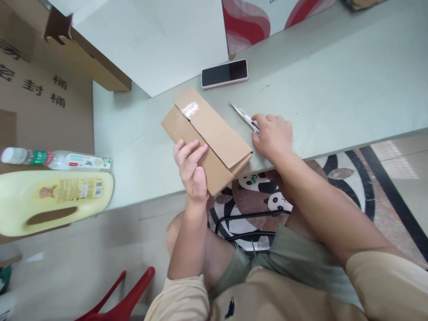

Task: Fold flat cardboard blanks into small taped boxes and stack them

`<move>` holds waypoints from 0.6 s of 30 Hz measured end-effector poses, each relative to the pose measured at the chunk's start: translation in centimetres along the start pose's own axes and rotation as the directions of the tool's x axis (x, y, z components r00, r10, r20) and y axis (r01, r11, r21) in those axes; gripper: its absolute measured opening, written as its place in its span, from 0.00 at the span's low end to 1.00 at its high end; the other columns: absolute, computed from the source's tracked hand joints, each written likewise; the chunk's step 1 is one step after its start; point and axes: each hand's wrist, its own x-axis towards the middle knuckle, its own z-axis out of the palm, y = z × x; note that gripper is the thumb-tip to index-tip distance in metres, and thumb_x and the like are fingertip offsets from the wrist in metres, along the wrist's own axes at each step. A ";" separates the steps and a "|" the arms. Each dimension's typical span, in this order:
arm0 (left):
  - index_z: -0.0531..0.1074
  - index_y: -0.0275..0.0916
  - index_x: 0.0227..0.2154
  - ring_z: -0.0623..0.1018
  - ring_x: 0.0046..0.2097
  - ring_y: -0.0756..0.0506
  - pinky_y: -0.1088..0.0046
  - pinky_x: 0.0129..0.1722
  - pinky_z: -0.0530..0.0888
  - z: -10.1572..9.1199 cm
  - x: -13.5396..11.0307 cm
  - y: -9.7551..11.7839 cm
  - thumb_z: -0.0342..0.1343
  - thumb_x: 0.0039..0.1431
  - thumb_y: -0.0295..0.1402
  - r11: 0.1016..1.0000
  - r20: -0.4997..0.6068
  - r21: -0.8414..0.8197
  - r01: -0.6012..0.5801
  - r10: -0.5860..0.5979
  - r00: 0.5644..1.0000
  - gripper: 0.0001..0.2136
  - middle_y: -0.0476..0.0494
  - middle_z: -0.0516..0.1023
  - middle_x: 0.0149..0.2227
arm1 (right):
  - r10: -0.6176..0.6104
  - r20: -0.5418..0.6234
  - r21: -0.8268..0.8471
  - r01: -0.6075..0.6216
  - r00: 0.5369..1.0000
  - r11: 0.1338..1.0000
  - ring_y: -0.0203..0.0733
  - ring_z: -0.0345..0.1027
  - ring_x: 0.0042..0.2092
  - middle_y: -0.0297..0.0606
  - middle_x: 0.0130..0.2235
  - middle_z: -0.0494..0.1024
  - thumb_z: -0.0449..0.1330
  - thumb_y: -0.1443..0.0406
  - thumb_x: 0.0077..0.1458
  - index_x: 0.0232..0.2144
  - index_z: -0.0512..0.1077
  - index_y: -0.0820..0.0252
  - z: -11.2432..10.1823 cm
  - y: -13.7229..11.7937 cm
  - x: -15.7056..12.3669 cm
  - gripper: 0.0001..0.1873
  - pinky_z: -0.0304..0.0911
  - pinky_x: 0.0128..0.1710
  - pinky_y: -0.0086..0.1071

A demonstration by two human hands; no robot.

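Note:
A small brown cardboard box [217,129] sits slantwise at the table's front edge, its near corner jutting past it. Clear tape shines at the seam near its far end, and the flap at its right end stands slightly apart. My left hand [192,169] grips the box's left side, fingers laid over the top. Just right of the box, my right hand [274,136] is closed round the handle of a utility knife [245,117]. The knife's blade end points up and left, away from me; my fingers hide the rear of its handle.
Behind the box lies a phone [224,74], close to a large white box [160,40]. At left are a clear plastic bottle [63,159], a yellow jug [83,196] and a big printed carton [50,120]. A red stool [127,298] stands below.

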 end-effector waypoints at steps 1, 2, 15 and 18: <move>0.75 0.47 0.55 0.66 0.65 0.40 0.52 0.70 0.57 0.1 0.0 0.1 0.41 0.70 0.40 1.000 -0.004 -0.014 -0.003 0.003 1.000 0.20 0.45 0.75 0.54 | 0.021 0.012 0.023 -0.021 1.000 1.000 0.60 0.70 0.49 0.52 0.49 0.79 0.53 0.67 0.59 0.55 0.71 0.58 -0.2 0.0 0.2 0.22 0.63 0.47 0.50; 0.75 0.48 0.55 0.66 0.65 0.40 0.53 0.70 0.57 0.2 0.0 0.1 0.41 0.70 0.39 1.000 -0.009 -0.025 -0.009 0.009 1.000 0.20 0.45 0.75 0.54 | 0.044 0.020 0.055 -0.045 0.999 0.997 0.57 0.71 0.46 0.51 0.47 0.79 0.53 0.68 0.59 0.55 0.71 0.58 -0.4 0.0 0.3 0.23 0.63 0.45 0.47; 0.73 0.41 0.54 0.69 0.62 0.41 0.56 0.69 0.60 1.2 0.2 3.3 0.41 0.71 0.39 0.998 0.094 0.037 -0.057 0.053 0.994 0.19 0.39 0.74 0.55 | 0.130 -0.311 0.914 0.258 0.942 0.314 0.32 0.51 0.21 0.27 0.24 0.58 0.48 0.57 0.67 0.38 0.65 0.51 -5.1 -1.3 0.4 0.09 0.48 0.21 0.30; 0.72 0.41 0.55 0.67 0.64 0.40 0.55 0.68 0.61 1.0 0.1 3.5 0.41 0.71 0.39 0.998 0.110 0.046 -0.045 0.040 0.993 0.19 0.39 0.74 0.55 | -0.071 -0.431 0.785 0.413 0.899 0.462 0.33 0.58 0.26 0.30 0.28 0.65 0.60 0.58 0.62 0.38 0.68 0.51 -8.0 -3.4 -2.9 0.06 0.53 0.27 0.32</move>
